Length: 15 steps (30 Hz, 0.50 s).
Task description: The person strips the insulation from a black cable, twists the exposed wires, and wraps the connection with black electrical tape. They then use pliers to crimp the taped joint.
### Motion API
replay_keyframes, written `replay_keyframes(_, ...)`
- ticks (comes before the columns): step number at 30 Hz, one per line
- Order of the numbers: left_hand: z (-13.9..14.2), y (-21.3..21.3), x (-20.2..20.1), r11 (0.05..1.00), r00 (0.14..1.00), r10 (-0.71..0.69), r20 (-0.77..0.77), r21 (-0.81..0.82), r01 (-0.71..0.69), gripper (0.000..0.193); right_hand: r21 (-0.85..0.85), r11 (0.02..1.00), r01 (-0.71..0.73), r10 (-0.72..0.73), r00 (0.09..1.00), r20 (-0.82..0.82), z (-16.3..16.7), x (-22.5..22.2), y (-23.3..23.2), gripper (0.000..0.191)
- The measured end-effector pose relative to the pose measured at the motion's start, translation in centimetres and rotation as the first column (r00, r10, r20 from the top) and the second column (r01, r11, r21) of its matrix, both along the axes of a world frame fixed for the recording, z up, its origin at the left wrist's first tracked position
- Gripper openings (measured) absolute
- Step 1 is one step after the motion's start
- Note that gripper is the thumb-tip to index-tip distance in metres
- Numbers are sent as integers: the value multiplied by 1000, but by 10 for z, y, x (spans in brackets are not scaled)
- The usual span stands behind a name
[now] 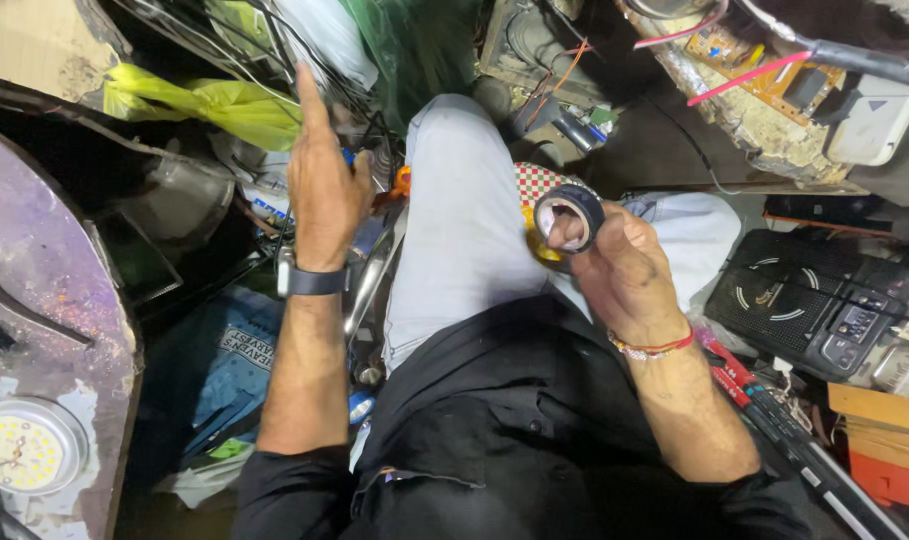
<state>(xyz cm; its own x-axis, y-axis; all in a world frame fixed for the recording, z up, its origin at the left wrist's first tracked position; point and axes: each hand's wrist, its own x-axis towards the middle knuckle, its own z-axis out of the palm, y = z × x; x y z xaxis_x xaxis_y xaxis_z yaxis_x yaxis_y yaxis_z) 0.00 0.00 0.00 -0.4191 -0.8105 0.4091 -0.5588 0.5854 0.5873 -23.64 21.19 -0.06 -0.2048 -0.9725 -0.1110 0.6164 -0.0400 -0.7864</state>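
Note:
My right hand (620,265) holds a roll of black electrical tape (569,214) above my light grey trouser knee (460,200), fingers pinching its rim. My left hand (322,185) is raised over the clutter on the left, index finger pointing up and away, with a small blue thing pinched at the thumb; what it is I cannot make out. A dark watch sits on my left wrist and a red thread band on my right wrist.
A round LED lamp plate (25,445) lies lower left on a worn purple surface. Yellow-green plastic bags (225,105) and tangled wires lie beyond. A black radio-like box (810,300), a circuit board (765,70) and orange cartons (885,440) stand on the right.

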Motion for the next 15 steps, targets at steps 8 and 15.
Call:
replay_keyframes(8,30,42,-14,980,991,-131,-7,152,131,16,16,999,-38,35,986,164,-1,6,-4,43)
replay_keyframes(15,69,76,-48,895,888,-445,-114,-34,444,30,23,999,-49,49,999,22,5,8,-5,45)
